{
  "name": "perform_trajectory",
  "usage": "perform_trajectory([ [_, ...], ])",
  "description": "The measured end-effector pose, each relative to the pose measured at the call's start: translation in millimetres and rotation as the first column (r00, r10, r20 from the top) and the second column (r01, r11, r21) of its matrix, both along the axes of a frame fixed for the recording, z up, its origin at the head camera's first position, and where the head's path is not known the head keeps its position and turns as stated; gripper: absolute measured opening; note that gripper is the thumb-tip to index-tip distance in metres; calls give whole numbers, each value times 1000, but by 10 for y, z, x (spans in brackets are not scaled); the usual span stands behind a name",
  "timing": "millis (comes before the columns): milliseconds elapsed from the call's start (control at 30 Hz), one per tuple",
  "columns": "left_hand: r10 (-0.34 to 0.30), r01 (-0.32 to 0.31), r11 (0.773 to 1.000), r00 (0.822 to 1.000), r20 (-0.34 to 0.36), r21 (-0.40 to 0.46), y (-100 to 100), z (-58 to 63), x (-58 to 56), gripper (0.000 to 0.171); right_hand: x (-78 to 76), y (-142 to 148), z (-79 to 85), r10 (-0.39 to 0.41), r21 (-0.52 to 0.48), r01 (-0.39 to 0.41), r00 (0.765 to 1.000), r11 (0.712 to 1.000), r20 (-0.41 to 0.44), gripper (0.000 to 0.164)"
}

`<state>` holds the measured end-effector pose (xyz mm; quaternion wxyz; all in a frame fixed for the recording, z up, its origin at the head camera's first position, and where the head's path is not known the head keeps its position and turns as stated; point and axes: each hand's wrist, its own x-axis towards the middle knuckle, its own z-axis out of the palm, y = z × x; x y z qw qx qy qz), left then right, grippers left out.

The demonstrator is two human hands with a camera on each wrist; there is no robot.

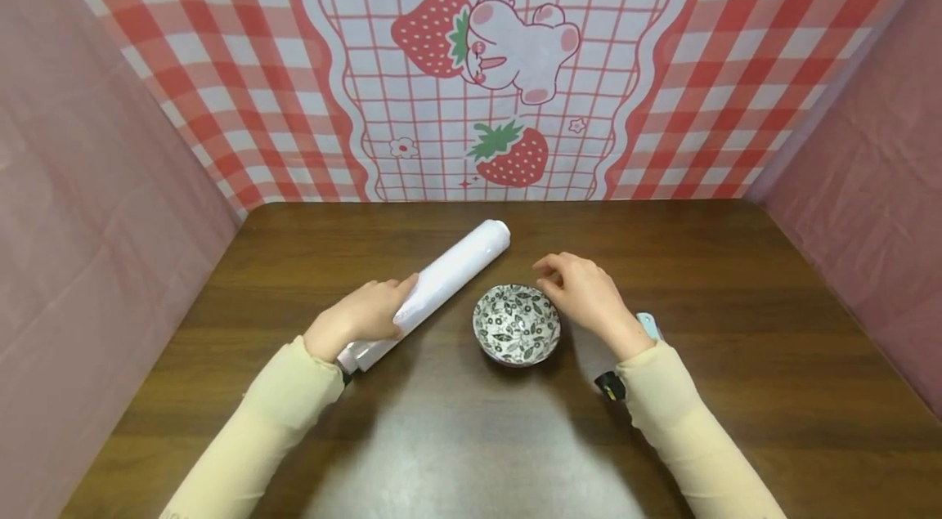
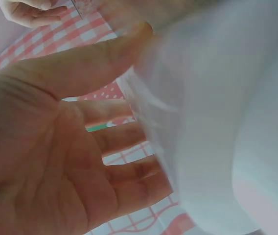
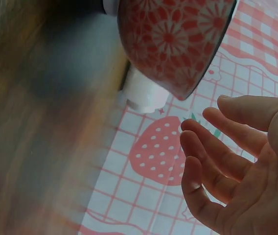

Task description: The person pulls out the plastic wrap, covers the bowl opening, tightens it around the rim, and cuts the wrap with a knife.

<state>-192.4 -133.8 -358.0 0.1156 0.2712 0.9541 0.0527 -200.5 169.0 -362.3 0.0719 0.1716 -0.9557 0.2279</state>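
Observation:
A white roll of plastic wrap (image 1: pixel 459 261) lies slantwise on the wooden table, left of the middle. My left hand (image 1: pixel 364 310) grips its nearer part; in the left wrist view the thumb (image 2: pixel 95 63) is on one side and the fingers (image 2: pixel 134 183) on the other. To the right of the roll stands a small bowl (image 1: pixel 518 324), its inside white with dark leaves and flowers. Its outside, red with pale flowers, shows in the right wrist view. By the bowl's upper right rim is my right hand (image 1: pixel 587 294), fingers loosely bent, holding nothing.
The brown table (image 1: pixel 471 454) reaches back to a red-and-white checked cloth (image 1: pixel 508 135) with strawberries on it. Pink cloth (image 1: pixel 96 176) hangs at both sides. A black wrist device (image 1: pixel 611 386) sits under the right sleeve.

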Motion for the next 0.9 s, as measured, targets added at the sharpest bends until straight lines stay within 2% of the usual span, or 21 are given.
perform_trajectory([
  [233,-5,5,1000,1000,6,-15,57,-7,-165,84,-69,61,11,17,34,-16,999,999,-41,19],
  [500,-62,62,998,998,13,22,96,-5,-321,82,-258,131,-84,38,93,-29,994,995,-103,15],
  [700,-73,71,997,996,55,35,121,-8,-427,81,-400,140,-197,102,156,-75,979,985,-175,13],
  [900,-95,92,995,994,62,44,139,-12,-517,81,-509,96,-301,170,209,-125,961,970,-218,14],
])
